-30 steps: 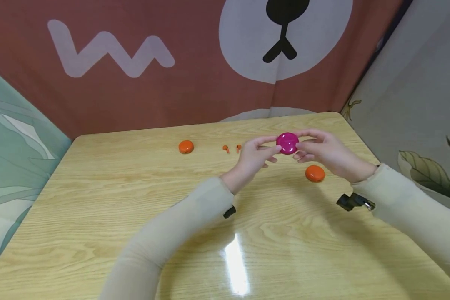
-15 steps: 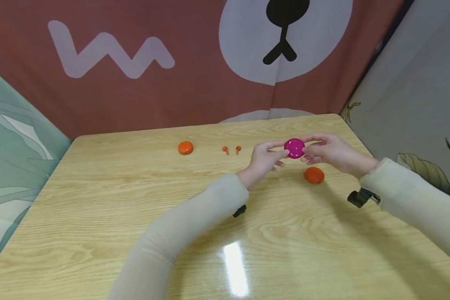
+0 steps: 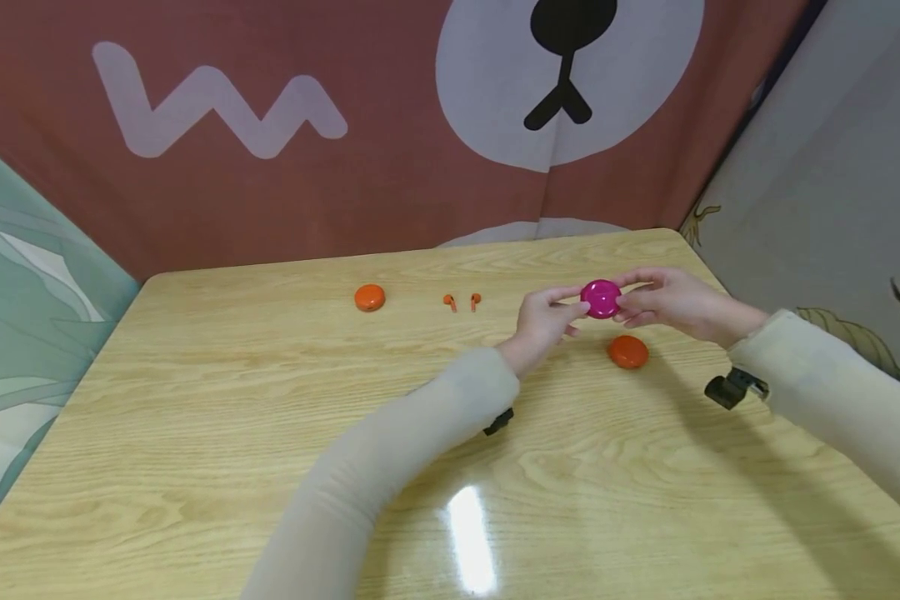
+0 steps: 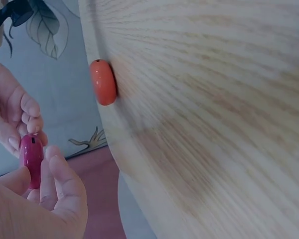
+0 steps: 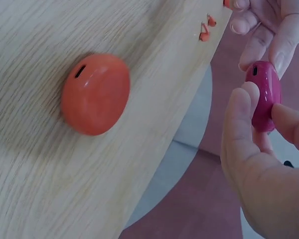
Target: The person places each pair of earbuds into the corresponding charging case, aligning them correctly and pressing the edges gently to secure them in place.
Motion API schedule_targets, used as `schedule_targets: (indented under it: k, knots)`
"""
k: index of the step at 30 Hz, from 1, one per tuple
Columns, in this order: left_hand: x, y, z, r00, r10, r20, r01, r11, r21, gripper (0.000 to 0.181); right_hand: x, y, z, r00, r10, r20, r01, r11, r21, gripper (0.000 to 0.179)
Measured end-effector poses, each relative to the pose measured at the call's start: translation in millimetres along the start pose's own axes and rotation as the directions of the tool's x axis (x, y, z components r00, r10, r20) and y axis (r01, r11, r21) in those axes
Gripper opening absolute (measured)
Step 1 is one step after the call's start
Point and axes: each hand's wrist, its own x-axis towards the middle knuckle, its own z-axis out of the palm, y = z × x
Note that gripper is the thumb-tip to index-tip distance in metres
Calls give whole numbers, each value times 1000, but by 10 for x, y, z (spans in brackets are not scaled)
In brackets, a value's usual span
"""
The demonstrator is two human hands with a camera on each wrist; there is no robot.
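A round, glossy magenta earbud case point(image 3: 601, 299) is held up over the table's far right part. My left hand point(image 3: 542, 325) pinches its left edge between thumb and fingers. From the opposite side, my right hand point(image 3: 678, 304) grips the right edge the same way. A small dark charging slot shows on the case's rim point(image 5: 265, 92) in the right wrist view. On the table just below and nearer lies an orange earbud case point(image 3: 628, 352), its slot visible in the right wrist view. Neither hand touches it.
Two orange earbuds point(image 3: 450, 302) lie side by side near the back of the wooden table point(image 3: 270, 400). Farther left is another orange round case point(image 3: 369, 297). A reddish-brown cloth point(image 3: 390, 192) hangs behind the table's back edge, and a grey patterned one on the right.
Both hands have moved to the right and slightly nearer, carrying the magenta earbud case between them. The orange cases and earbuds have stayed in place on the table.
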Motion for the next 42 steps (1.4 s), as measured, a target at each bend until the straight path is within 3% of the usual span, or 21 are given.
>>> schedule_targets:
  k: [10, 19, 26, 34, 42]
  knots:
    - [119, -57, 161, 999, 18, -41, -18, 1000, -12, 24, 94, 144, -117, 1000, 30, -3, -30, 999, 22, 42]
    - [192, -86, 250, 995, -83, -62, 87, 995, 57, 24, 166, 242, -185, 997, 73, -6, -73, 995, 64, 35]
    - [244, -108, 303, 992, -121, -33, 122, 991, 55, 31, 234, 346, -239, 996, 86, -13, -86, 996, 20, 48]
    - [297, -105, 394, 988, -149, -38, 153, 979, 135, 33, 263, 459, -318, 994, 106, -26, -106, 994, 8, 49]
    - [362, -114, 360, 986, -168, 8, 165, 972, 170, 44, 316, 475, -315, 993, 112, -27, -112, 994, -12, 53]
